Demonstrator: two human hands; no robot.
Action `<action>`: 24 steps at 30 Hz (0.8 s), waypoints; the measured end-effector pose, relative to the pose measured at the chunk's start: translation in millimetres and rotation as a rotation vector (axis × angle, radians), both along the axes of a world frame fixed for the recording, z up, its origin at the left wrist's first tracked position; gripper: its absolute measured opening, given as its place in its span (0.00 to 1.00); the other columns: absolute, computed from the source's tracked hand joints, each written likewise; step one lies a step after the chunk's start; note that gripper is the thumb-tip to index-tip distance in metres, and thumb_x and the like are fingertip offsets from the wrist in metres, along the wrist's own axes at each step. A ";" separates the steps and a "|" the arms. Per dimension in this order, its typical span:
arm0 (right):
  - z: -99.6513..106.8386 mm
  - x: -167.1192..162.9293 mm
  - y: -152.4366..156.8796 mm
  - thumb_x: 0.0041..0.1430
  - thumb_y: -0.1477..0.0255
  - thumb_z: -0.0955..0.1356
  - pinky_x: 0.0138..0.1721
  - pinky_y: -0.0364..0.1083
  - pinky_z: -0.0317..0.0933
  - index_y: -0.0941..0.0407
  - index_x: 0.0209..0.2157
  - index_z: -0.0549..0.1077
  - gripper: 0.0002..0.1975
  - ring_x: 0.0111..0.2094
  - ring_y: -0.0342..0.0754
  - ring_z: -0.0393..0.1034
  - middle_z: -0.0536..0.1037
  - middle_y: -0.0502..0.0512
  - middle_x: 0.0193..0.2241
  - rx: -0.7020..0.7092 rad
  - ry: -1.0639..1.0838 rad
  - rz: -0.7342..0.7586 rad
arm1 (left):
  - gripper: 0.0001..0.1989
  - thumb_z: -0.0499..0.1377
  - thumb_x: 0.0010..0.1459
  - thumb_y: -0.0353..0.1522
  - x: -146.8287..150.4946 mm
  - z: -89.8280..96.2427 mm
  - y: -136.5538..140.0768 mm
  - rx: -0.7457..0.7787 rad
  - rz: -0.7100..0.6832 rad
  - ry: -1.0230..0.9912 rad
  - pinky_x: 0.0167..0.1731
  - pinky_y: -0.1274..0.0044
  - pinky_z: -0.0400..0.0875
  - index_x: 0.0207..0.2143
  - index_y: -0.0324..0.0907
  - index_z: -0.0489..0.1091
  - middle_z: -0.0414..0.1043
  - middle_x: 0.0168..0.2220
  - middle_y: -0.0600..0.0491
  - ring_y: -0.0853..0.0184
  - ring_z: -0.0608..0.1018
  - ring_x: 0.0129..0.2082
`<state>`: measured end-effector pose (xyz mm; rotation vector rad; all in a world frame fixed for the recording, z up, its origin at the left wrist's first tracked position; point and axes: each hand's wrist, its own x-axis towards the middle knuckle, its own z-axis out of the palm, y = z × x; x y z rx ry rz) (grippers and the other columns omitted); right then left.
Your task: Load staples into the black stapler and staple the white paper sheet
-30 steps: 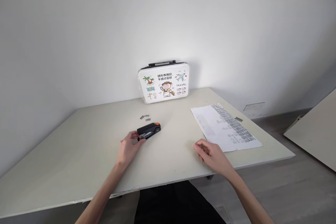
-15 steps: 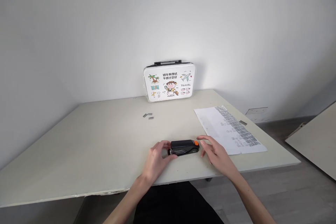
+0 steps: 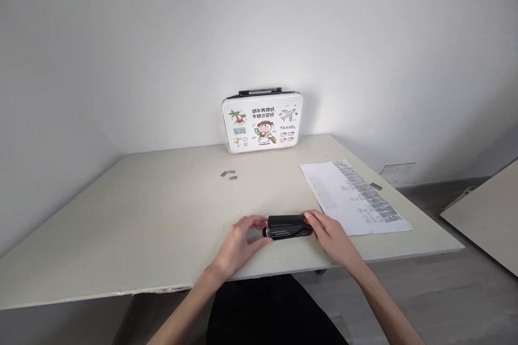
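Closer to the table's (image 3: 154,226) near edge than a second ago, the black stapler (image 3: 288,227) now has the right hand (image 3: 332,236) clamped on one end. The left hand (image 3: 234,243) curves around its other end; whether it grips, I can't tell. Beyond lie printed paper (image 3: 329,188) and small grey strips (image 3: 233,178), then a white case (image 3: 265,125).

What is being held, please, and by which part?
The right hand grips the long black plastic stapler by its orange-marked end; hold by the left hand is unclear.
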<state>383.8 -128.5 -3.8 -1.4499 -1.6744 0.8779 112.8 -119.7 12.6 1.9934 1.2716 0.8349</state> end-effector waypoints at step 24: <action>-7.8 -3.1 -3.8 0.64 0.50 0.67 0.35 0.51 0.70 0.48 0.53 0.73 0.22 0.31 0.51 0.73 0.80 0.54 0.40 -0.037 -0.124 0.044 | 0.19 0.57 0.63 0.45 -80.9 11.3 113.7 0.149 0.330 0.361 0.40 0.72 0.74 0.50 0.46 0.73 0.78 0.41 0.50 0.63 0.78 0.36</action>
